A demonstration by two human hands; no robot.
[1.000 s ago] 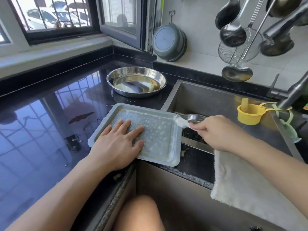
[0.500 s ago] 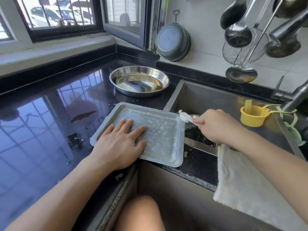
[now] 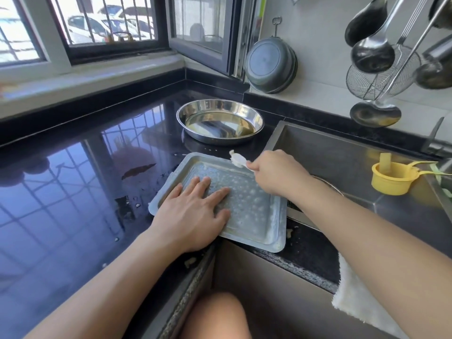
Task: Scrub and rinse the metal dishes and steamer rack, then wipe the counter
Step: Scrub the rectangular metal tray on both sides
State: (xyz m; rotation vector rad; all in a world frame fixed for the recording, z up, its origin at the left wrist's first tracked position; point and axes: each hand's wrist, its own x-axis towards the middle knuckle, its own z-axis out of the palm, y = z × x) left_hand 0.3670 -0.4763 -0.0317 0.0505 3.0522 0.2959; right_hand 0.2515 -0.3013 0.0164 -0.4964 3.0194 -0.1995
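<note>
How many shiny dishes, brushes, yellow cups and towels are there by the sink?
Square steamer tray: 1
Round metal dish: 1
Grey pan hanging on the wall: 1
White brush: 1
Yellow cup: 1
White towel: 1
Total: 6

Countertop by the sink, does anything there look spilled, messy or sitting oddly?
Yes. The square tray sticks out past the counter's front edge, pinned flat by the left hand. Water droplets dot the black top beside it, and pale crumbs lie by its right corner.
</note>
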